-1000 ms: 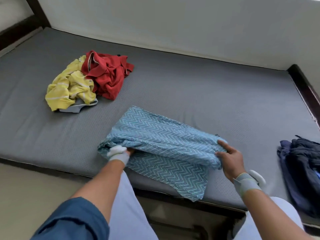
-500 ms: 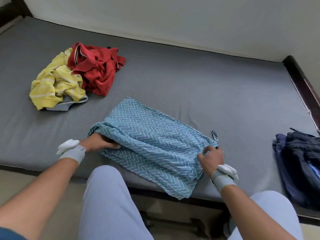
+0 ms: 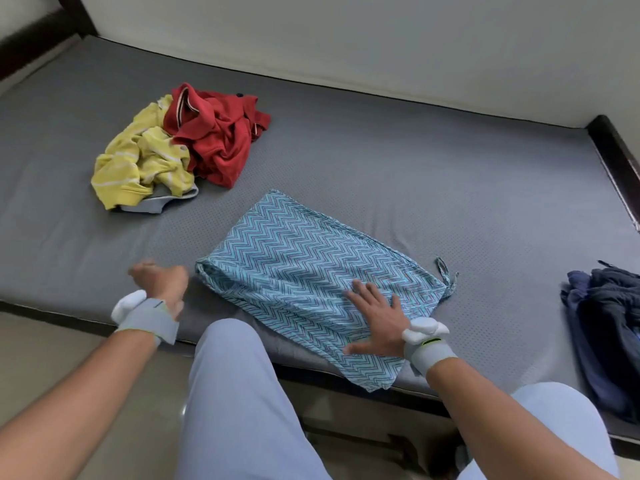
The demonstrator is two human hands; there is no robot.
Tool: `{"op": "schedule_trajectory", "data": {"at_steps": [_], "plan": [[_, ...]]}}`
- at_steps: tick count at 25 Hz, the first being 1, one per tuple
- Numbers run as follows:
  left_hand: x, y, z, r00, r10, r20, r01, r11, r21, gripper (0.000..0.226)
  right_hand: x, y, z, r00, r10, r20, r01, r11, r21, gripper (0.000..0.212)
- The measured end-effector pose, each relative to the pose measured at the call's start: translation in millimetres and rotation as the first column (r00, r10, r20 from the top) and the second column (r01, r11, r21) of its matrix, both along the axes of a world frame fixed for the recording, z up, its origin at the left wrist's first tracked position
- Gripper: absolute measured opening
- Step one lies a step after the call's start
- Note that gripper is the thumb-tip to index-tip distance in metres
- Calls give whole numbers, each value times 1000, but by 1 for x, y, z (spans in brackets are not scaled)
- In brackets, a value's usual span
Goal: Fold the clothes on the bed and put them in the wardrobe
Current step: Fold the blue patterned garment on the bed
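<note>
A grey mattress (image 3: 381, 161) fills a dark wooden bed frame (image 3: 616, 161), set against a pale wall (image 3: 346, 36) that runs along its far side. Tan floor (image 3: 45, 355) shows below the near edge, where the person's legs in light trousers (image 3: 242, 403) stand close against the bed.

The blue zigzag cloth (image 3: 304, 265) lies folded flat near the front edge of the mattress, with one corner hanging over that edge and a short tie sticking out at its right end. The right hand (image 3: 377, 320) rests on the cloth's near right part, fingers (image 3: 360, 289) straight and spread, palm down. The left hand (image 3: 159, 282) hovers just left of the cloth, apart from it, blurred; its fingers look loosely curled and hold nothing. Both wrists wear grey bands with white pieces.

Further back on the left a crumpled yellow shirt (image 3: 138, 164) and a crumpled red shirt (image 3: 218, 136) lie touching each other, well apart from the blue cloth. A heap of dark blue clothes (image 3: 606, 327) lies at the right, by the near edge.

Bare mattress stretches between the blue cloth and the wall, and between the cloth and the dark heap.
</note>
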State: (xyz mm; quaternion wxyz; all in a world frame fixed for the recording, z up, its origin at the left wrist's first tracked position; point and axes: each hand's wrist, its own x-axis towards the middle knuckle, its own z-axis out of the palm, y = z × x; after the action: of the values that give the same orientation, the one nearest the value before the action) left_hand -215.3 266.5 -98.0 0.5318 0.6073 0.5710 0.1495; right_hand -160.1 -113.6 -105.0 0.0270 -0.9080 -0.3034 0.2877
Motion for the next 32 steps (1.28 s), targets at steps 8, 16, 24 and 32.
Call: {"op": "schedule_trajectory", "data": {"at_steps": [8, 16, 24, 32], "plan": [[60, -20, -3, 533, -688, -492, 774, 632, -45, 66, -5, -11, -19, 999, -28, 18, 29, 999, -46, 78], [111, -55, -27, 549, -758, -352, 783, 614, -102, 43, 91, -65, -7, 995, -92, 41, 97, 987, -129, 100], [113, -116, -37, 636, -752, -173, 750, 655, -92, 67, 150, -87, 18, 984, -134, 116, 172, 886, -430, 86], [62, -100, -25, 340, -939, 47, 859, 290, -423, 87, 94, -20, 49, 954, -112, 277, 197, 932, -304, 30]]}}
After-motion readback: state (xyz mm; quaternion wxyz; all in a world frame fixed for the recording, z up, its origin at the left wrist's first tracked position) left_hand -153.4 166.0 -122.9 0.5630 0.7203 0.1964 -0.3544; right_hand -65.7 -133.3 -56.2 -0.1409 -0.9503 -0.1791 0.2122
